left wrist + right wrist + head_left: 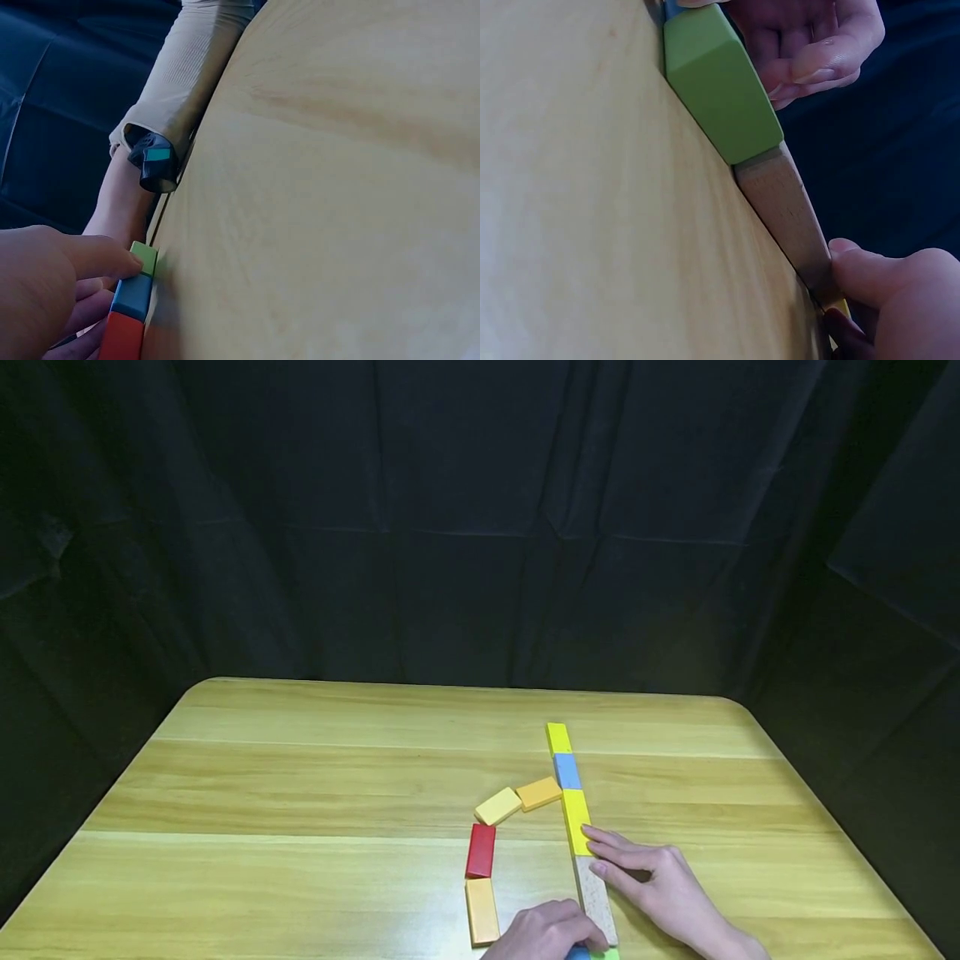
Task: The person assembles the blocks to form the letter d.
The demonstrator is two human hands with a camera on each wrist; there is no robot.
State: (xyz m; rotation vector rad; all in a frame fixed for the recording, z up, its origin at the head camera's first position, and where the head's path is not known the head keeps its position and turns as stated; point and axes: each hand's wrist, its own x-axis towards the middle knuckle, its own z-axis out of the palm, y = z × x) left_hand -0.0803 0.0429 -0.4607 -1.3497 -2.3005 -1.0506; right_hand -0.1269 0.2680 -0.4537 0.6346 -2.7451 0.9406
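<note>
Near the front edge, my left hand (551,931) bends its fingers over a small green block (145,259) and a blue block (132,298), pinching the green one. A red block (122,337) continues that row in the left wrist view. My right hand (667,885) has its fingers fairly straight, their tips touching a long yellow block (575,814) and a plain wooden block (596,902). The wooden block's end meets the green block. Farther up the same line lie a light blue block (567,771) and another yellow block (558,738).
Left of the line, a curve is formed by an orange block (538,794), a pale yellow block (498,806), a red block (481,851) and a tan block (482,912). The wooden table (262,827) has dark cloth (450,527) behind and beside it.
</note>
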